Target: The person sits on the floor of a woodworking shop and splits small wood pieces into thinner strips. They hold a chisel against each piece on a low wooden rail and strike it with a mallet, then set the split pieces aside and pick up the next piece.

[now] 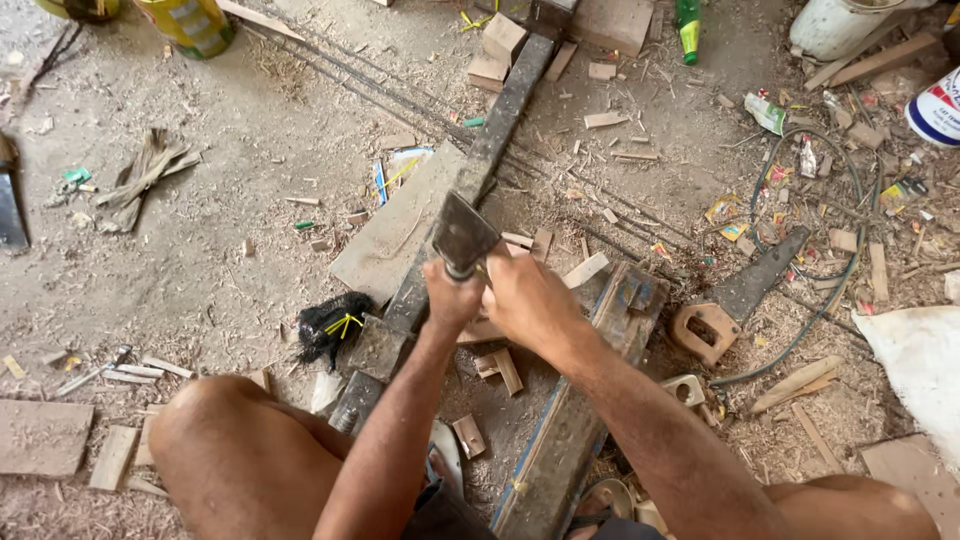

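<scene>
My left hand [450,297] is closed round the short handle of a hatchet [462,235], whose dark blade points up and away from me. Right beside it, touching, my right hand [528,302] is closed over something pale, apparently a small wood piece [480,331]; the hand hides most of it. Both hands hover over a long dark wooden beam [505,110] that runs diagonally across the sawdust-covered floor. A second, blue-edged plank [575,425] lies under my right forearm. My bare knees frame the bottom of the view.
A hand saw [735,300] with a wooden handle lies to the right, with a looping hose [835,290] around it. A flat board [390,230], a black plastic bag [330,325], a green bottle [688,25], a white bucket [835,25] and several wood offcuts are scattered about.
</scene>
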